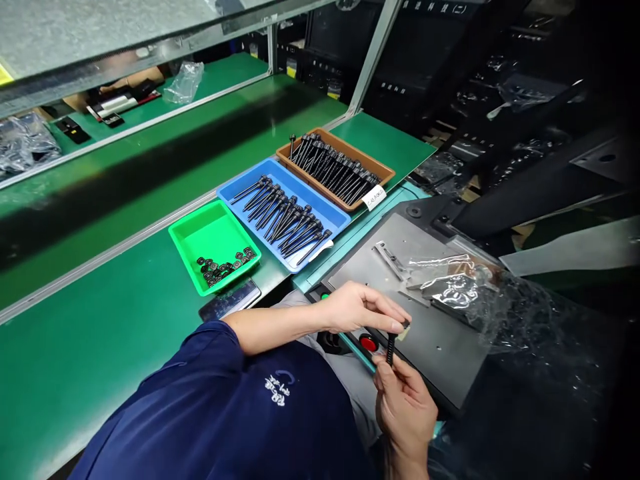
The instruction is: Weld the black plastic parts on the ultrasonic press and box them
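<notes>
1. Thumb meets fingers on your left hand [357,308], which is nearly closed in a pinch at the top of a slim black ribbed rod-like part [391,348]; that grip probably steadies its upper end.
2. Your right hand [407,403] is curled, thumb and fingers around the rod's lower end, seemingly to keep it roughly upright before you, over the near side of a flat grey metal plate [425,353].
3. Beside your left forearm, a shallow blue plastic tray [300,193] holds headed black shafts [283,223], laid roughly parallel, perhaps so each lifts out cleanly.
4. Behind it, a brown plastic tray [387,176] holds more, packed tighter; its white paper label [374,197] presumably identifies them.
5. Small square black pieces [225,269] sit loose in a bright green plastic tray [210,233], whose walls likely stop them scattering.
</notes>
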Available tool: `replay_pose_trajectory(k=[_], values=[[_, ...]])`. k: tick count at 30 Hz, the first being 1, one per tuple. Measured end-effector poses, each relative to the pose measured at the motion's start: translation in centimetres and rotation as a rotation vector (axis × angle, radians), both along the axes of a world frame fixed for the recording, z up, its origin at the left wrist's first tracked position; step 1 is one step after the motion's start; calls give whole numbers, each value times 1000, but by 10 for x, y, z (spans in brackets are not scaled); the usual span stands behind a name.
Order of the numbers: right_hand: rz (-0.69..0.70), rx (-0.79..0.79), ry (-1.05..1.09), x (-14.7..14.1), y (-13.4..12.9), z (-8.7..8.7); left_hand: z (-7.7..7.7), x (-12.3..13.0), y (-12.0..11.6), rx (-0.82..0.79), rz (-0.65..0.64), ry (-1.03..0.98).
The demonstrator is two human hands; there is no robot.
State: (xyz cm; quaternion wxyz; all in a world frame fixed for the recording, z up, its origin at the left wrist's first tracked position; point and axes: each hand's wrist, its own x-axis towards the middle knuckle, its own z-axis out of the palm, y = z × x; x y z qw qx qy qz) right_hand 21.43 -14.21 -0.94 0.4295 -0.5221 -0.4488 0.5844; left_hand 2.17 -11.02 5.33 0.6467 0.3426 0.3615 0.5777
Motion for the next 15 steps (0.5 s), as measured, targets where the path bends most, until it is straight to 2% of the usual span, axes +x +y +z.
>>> replay_pose_trajectory(k=[3,8,12,15], values=[[-67,41,-109,1,-3,-5,-4,1,2,-12,-10,2],[32,30,4,5,-1,-8,-6,-4,4,-3,-21,11],[-15,63,-15,1,1,1,0,-7,5,-2,-24,51],[107,-33,110,-6,5,12,2,-8,11,31,-2,124]])
